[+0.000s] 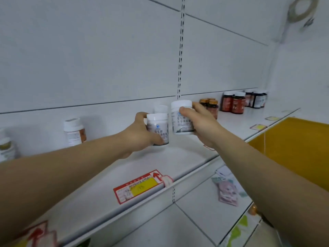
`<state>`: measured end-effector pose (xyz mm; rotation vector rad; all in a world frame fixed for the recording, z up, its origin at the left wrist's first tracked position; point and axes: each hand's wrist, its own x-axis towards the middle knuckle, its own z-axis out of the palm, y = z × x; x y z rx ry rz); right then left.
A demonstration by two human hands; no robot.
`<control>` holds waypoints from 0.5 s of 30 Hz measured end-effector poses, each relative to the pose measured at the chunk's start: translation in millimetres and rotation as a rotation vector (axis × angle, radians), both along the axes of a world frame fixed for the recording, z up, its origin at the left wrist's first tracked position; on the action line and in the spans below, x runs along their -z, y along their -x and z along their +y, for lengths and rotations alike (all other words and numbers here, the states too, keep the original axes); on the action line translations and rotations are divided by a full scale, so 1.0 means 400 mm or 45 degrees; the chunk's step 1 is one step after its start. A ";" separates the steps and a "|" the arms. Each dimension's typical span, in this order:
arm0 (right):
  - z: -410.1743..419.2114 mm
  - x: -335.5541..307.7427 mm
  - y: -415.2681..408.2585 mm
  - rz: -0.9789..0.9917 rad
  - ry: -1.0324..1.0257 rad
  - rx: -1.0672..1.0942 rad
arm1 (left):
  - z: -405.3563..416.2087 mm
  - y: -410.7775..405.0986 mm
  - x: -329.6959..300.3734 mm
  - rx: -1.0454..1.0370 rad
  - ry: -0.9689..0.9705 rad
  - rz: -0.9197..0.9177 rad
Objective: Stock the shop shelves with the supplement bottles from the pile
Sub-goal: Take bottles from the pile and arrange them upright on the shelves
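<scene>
My left hand (pixel 142 134) grips a white supplement bottle (pixel 158 128) with a grey label, its base low over the white shelf (pixel 124 168). Just to its right, my right hand (pixel 201 125) holds a second white bottle (pixel 182 117) of the same kind, raised slightly higher. A third white bottle (pixel 161 109) stands on the shelf behind them, mostly hidden. Both arms reach forward over the shelf's front edge.
On the shelf stand a white-and-orange bottle (pixel 74 131) at left, small amber bottles (pixel 211 105), dark red bottles (pixel 234 104) and dark bottles (pixel 257 98) at right. A red-and-yellow price tag (pixel 140 186) sits on the edge. A yellow panel (pixel 293 148) is at right; packets (pixel 227 191) lie on the lower shelf.
</scene>
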<state>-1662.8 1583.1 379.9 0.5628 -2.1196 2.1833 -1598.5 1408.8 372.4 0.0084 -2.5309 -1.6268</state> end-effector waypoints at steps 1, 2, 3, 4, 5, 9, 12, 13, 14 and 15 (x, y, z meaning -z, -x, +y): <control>0.002 -0.003 0.038 -0.007 -0.029 -0.021 | 0.007 0.021 0.004 -0.019 0.028 -0.001; 0.004 -0.006 0.077 -0.006 -0.063 -0.050 | 0.015 0.041 0.006 -0.041 0.058 0.003; 0.007 -0.010 0.114 -0.002 -0.104 -0.086 | 0.023 0.062 0.010 -0.065 0.087 0.008; 0.011 -0.012 0.150 0.001 -0.145 -0.126 | 0.033 0.081 0.013 -0.091 0.122 0.014; 0.016 -0.014 0.188 0.004 -0.181 -0.169 | 0.044 0.102 0.015 -0.121 0.162 0.017; 0.044 -0.009 0.326 0.073 -0.304 -0.344 | 0.094 0.180 0.024 -0.275 0.283 0.029; 0.059 -0.003 0.409 0.166 -0.407 -0.430 | 0.146 0.213 0.034 -0.411 0.284 0.037; 0.064 -0.004 0.432 0.179 -0.435 -0.464 | 0.165 0.220 0.037 -0.450 0.266 0.040; 0.069 -0.003 0.453 0.187 -0.457 -0.497 | 0.184 0.224 0.040 -0.491 0.252 0.050; 0.071 0.000 0.473 0.201 -0.480 -0.527 | 0.199 0.228 0.042 -0.536 0.241 0.064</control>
